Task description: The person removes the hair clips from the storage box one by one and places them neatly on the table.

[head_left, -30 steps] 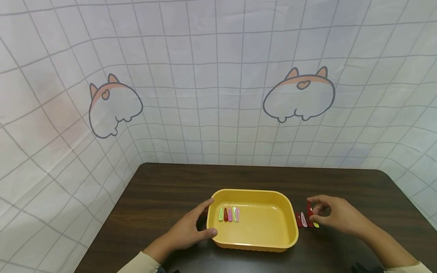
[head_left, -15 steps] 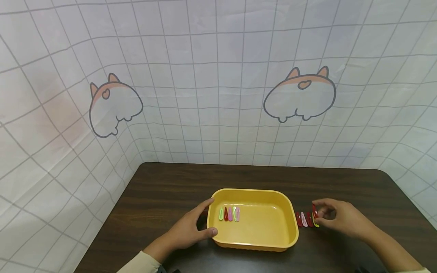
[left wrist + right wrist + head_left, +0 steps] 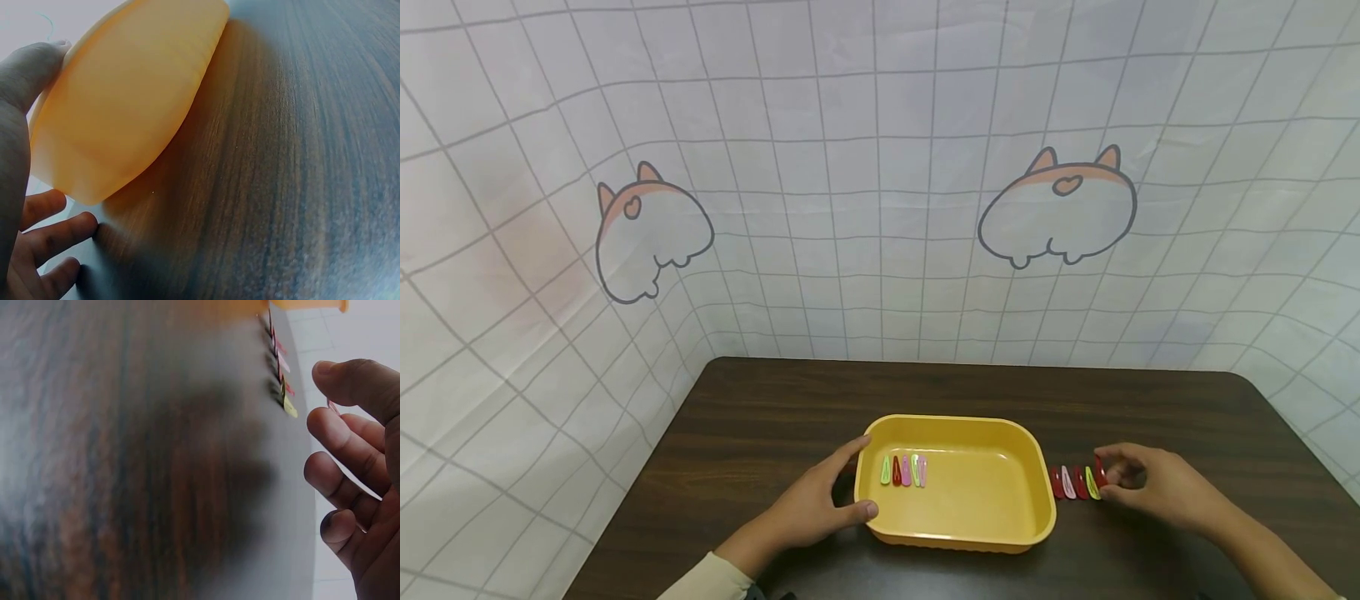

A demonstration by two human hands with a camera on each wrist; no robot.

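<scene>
My left hand [image 3: 812, 500] rests at the left end of a yellow tray [image 3: 955, 540], thumb and index fingertip touching its rim. In the left wrist view the other fingers [image 3: 62, 237] lie apart from the tray wall [image 3: 125, 100]. My right hand [image 3: 1165, 487] pinches a red hair clip [image 3: 1101, 472] between thumb and fingertips. That clip stands at the right end of a row on the table, beside a yellow hair clip [image 3: 1092, 483]. Also in this row are a pink hair clip [image 3: 1067, 482] and red hair clips [image 3: 1080, 483]. The right wrist view mostly hides the pinched clip.
Several hair clips [image 3: 906, 472], green, red and pink, lie side by side in the tray's left part. The dark wooden table [image 3: 775, 400] runs back to a white gridded cloth [image 3: 880, 250]. The clip row starts close to the tray's right wall.
My right hand has moved right along the row with the red hair clip, from in front of another red clip to beyond the yellow one. The left hand and tray stay put.
</scene>
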